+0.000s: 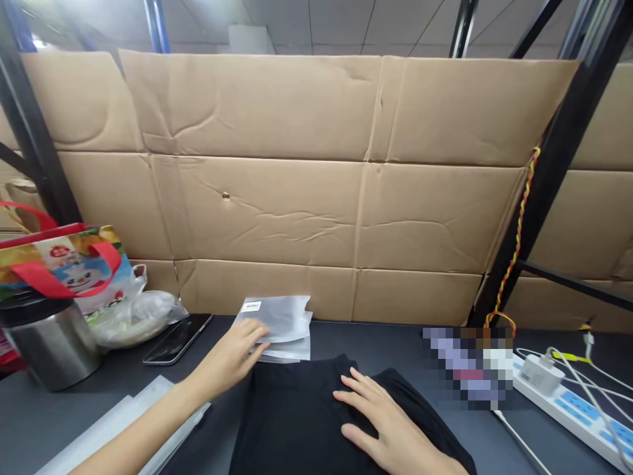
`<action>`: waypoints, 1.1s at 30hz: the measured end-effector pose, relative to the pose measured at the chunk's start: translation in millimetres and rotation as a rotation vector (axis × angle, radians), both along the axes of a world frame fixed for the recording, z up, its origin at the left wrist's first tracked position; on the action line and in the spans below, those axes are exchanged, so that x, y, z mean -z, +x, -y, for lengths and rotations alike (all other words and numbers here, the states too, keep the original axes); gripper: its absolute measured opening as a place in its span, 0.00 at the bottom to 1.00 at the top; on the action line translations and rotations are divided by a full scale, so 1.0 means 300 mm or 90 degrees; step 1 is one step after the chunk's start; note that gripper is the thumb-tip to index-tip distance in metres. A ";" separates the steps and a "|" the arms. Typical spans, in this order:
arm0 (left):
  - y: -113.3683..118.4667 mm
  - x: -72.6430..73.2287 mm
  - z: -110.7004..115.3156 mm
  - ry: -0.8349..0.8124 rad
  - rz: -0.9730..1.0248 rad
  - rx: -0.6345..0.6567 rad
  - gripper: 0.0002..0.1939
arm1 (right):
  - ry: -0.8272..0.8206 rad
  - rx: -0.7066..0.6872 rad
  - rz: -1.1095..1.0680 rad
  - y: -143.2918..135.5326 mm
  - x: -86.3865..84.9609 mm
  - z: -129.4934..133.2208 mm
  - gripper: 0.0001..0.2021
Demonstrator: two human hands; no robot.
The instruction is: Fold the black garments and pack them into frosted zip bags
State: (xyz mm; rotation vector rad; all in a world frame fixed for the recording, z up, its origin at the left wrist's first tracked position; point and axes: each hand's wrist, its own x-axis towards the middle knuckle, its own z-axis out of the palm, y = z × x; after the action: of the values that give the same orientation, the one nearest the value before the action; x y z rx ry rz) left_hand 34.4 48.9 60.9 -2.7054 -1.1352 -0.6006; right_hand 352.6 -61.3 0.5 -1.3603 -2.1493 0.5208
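Note:
Black folded fabric, seemingly a garment (291,422), lies in front of me on the dark table, with a loose fold bunched at its right side. My right hand (376,412) rests on that fabric, palm down and fingers spread. Beyond it is a small stack of frosted plastic bags (284,320), the top one bearing a white barcode label (252,306). My left hand (242,353) reaches over the stack's left edge, fingers stretched out; whether the fingertips touch the bags I cannot tell. Under my left forearm lie more pale translucent bags (109,429).
At left stand a steel cup (57,346) with a black lid, a colourful bag (74,264) with red handles, a clear plastic bag (143,320) and a phone (178,340). A white power strip (568,406) with cables lies right. Cardboard (297,218) walls the back.

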 end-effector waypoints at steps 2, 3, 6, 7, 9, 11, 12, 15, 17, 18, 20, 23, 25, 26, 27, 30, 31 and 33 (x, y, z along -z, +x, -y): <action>0.001 0.027 0.050 -0.035 -0.011 -0.010 0.14 | 0.032 0.049 -0.013 0.007 -0.008 -0.033 0.17; -0.003 0.046 0.068 -0.054 -0.015 -0.025 0.13 | 0.055 0.078 -0.014 0.011 -0.014 -0.056 0.15; -0.023 0.109 0.088 -0.110 0.000 -0.085 0.09 | 0.104 0.139 0.001 0.022 -0.030 -0.129 0.14; -0.029 0.126 0.085 -0.121 0.010 -0.096 0.10 | 0.108 0.150 0.006 0.023 -0.030 -0.149 0.14; -0.034 0.148 0.076 -0.139 0.026 -0.101 0.09 | 0.104 0.162 0.009 0.020 -0.019 -0.178 0.12; -0.030 0.155 0.068 -0.152 0.039 -0.095 0.07 | 0.105 0.174 0.006 0.010 0.000 -0.192 0.07; -0.026 0.155 0.065 -0.160 0.047 -0.092 0.05 | 0.109 0.181 0.003 0.004 0.008 -0.195 0.05; -0.010 0.141 0.065 -0.178 0.071 -0.090 0.03 | 0.128 0.186 -0.013 -0.013 0.013 -0.194 0.03; -0.008 0.126 0.074 -0.179 0.085 -0.083 0.03 | 0.138 0.170 -0.030 -0.020 -0.006 -0.184 0.03; -0.011 0.117 0.083 -0.177 0.090 -0.076 0.04 | 0.141 0.157 -0.039 -0.020 -0.019 -0.174 0.03; -0.028 0.101 0.113 -0.186 0.093 -0.042 0.09 | 0.143 0.122 -0.056 -0.011 -0.044 -0.142 0.06; -0.072 0.087 0.184 -0.214 0.038 0.047 0.24 | 0.135 0.023 -0.021 0.032 -0.051 -0.075 0.16; -0.099 0.084 0.234 -0.235 -0.048 0.099 0.34 | 0.125 -0.032 0.039 0.071 -0.031 -0.034 0.20; -0.108 0.082 0.255 -0.244 -0.087 0.110 0.36 | 0.117 -0.044 0.070 0.089 -0.018 -0.018 0.21; -0.114 0.078 0.272 -0.255 -0.118 0.116 0.37 | 0.108 -0.042 0.095 0.103 -0.007 -0.007 0.22; -0.106 0.061 0.300 -0.267 -0.143 0.118 0.31 | 0.100 -0.020 0.152 0.106 -0.007 0.012 0.24; -0.097 0.054 0.303 -0.264 -0.143 0.121 0.29 | 0.110 -0.012 0.159 0.094 -0.019 0.016 0.24; -0.076 0.041 0.305 -0.248 -0.140 0.135 0.27 | 0.124 -0.014 0.160 0.059 -0.050 0.025 0.22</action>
State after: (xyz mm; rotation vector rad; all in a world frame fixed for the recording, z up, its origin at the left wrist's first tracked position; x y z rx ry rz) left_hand 11.7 -42.6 48.7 -3.1479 -1.0042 -0.1015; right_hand 370.2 -68.8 15.3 -1.3528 -2.3468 0.1468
